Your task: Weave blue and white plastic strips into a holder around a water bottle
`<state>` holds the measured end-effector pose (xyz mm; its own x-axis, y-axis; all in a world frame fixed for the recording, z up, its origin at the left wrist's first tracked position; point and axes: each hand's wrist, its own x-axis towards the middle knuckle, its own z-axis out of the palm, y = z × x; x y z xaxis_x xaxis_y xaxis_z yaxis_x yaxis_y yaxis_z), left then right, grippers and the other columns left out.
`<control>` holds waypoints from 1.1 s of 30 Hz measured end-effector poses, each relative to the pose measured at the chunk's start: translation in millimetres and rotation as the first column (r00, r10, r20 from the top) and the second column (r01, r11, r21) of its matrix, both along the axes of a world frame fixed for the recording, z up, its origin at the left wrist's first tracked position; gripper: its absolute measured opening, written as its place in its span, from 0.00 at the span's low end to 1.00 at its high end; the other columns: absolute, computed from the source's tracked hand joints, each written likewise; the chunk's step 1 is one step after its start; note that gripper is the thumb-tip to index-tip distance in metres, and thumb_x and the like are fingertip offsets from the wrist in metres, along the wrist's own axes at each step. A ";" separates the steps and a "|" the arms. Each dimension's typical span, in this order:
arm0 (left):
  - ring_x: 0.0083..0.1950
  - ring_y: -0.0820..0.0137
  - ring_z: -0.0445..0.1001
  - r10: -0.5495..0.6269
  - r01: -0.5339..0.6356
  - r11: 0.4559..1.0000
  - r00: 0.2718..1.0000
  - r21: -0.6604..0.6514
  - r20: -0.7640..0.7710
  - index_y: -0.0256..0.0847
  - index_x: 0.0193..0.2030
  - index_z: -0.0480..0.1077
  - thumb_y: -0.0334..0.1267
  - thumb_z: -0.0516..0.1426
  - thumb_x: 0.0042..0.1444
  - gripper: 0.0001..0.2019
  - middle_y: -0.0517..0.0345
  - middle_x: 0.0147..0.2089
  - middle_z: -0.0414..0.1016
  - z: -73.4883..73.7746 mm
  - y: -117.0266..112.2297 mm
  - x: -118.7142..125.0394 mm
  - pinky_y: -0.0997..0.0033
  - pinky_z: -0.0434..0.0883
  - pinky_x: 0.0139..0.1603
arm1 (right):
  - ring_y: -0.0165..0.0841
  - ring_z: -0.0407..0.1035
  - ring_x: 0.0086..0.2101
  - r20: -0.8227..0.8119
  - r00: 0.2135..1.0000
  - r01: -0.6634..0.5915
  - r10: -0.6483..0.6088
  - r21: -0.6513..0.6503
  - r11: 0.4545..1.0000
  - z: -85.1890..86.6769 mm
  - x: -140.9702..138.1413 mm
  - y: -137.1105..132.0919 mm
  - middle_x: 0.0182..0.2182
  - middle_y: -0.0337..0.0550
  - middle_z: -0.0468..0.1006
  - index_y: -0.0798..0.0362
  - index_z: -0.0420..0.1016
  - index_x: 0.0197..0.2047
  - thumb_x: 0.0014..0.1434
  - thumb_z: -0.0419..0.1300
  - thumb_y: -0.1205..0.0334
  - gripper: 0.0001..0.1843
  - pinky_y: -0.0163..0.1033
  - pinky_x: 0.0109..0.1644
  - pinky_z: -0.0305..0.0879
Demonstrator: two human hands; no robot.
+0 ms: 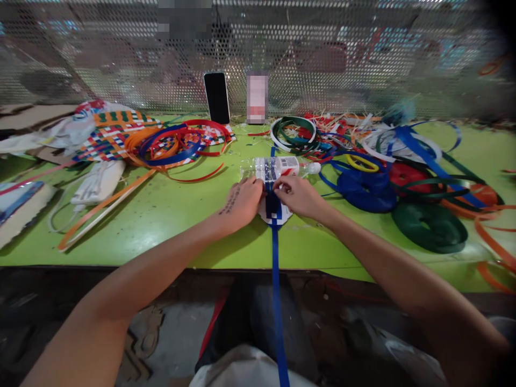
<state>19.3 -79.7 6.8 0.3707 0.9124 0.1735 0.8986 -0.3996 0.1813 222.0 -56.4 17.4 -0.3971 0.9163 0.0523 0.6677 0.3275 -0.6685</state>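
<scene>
A clear plastic bottle [261, 167] with a white cap lies on its side in front of me, cap to the right. A blue plastic strap [276, 279] runs under or around it and down over the table's front edge towards my lap. My left hand [246, 203] is closed at the strap, just below the bottle, its fingertips curled out of sight. From the other side my right hand [300, 194] pinches at the same strap. Between and below my hands lies a flat white piece [285, 216] with dark blue on it, under the strap.
Coils of blue strap [366, 199] and green strap [429, 231] lie on the right. A woven piece [121, 126], orange coils [151, 146] and a white power strip [100, 183] are on the left. A phone [217, 98] leans against the perforated metal screen [322, 54].
</scene>
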 end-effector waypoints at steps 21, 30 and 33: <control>0.57 0.55 0.79 0.053 -0.054 0.997 0.998 -0.060 -0.015 0.36 0.59 0.72 0.35 0.54 0.77 0.10 0.43 0.60 0.77 6.1 -2.9 -4.3 0.59 0.74 0.53 | 0.31 0.69 0.22 0.011 0.998 0.065 -0.064 -0.143 0.988 0.4 -17.4 8.6 0.22 0.38 0.78 0.52 0.78 0.39 0.72 0.62 0.55 0.11 0.38 0.28 0.56; 0.52 0.55 0.82 0.098 -0.092 0.991 0.994 -0.101 0.057 0.38 0.54 0.78 0.43 0.63 0.73 0.11 0.46 0.54 0.82 10.9 -1.5 -8.6 0.59 0.75 0.50 | 0.33 0.70 0.27 0.066 0.995 0.080 -0.075 -0.080 0.994 -1.4 -19.1 7.6 0.26 0.41 0.79 0.52 0.77 0.35 0.68 0.61 0.56 0.11 0.38 0.31 0.56; 0.50 0.56 0.83 0.082 -0.077 0.993 0.995 -0.089 0.061 0.40 0.53 0.81 0.44 0.63 0.73 0.11 0.47 0.51 0.84 10.2 0.6 -9.9 0.60 0.75 0.50 | 0.34 0.70 0.30 0.133 0.985 0.111 -0.106 -0.032 0.993 2.7 -22.4 5.4 0.28 0.42 0.79 0.52 0.76 0.33 0.67 0.61 0.59 0.10 0.39 0.33 0.57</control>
